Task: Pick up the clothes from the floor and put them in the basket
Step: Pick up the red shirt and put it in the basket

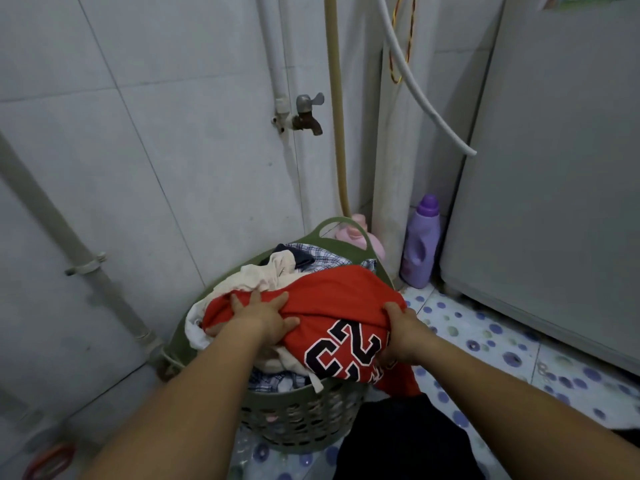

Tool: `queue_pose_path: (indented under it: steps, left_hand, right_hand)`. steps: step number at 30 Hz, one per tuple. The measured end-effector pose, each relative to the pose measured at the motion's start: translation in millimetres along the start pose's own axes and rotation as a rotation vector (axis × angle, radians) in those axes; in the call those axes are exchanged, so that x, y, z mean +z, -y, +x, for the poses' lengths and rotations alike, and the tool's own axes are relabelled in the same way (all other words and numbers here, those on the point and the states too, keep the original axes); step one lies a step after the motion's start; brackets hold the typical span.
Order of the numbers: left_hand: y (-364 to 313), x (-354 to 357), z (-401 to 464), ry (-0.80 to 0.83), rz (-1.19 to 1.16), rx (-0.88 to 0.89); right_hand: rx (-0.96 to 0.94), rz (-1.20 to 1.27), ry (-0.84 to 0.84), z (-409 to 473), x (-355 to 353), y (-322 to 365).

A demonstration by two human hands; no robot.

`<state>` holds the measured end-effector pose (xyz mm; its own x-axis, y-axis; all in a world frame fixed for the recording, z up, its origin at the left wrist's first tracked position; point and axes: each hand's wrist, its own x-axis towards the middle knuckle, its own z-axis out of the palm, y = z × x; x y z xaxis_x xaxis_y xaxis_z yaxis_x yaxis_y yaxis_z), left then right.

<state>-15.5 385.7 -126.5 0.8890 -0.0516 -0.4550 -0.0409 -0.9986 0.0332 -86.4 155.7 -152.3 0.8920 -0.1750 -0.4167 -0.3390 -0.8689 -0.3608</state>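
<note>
We have the red shirt (332, 299) on top of the full green basket (304, 414). Our left hand (266, 317) presses it with fingers spread. Our right hand (398, 337) bunches its 4 o'clock edge. It looks soft, light and floppy, so grab big folds.
</note>
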Motion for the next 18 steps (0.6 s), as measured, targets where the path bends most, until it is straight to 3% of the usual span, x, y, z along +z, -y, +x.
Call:
queue_pose_path:
  steps: [8,13,16,18]
  left_hand:
    - [3,4,3,0.002,0.013,-0.023]
    - [6,11,-2,-0.118,-0.022,-0.035]
    - [17,15,5,-0.016,0.073,-0.055]
    - [21,15,2,-0.035,0.009,-0.077]
  right_hand:
    - [-0.208,-0.278,-0.159,-3,-13,6]
    - [-0.311,-0.374,-0.442,-21,-68,54]
    - [-0.502,-0.333,-0.569,-36,-82,89]
    - [-0.635,-0.350,-0.576,-40,-77,101]
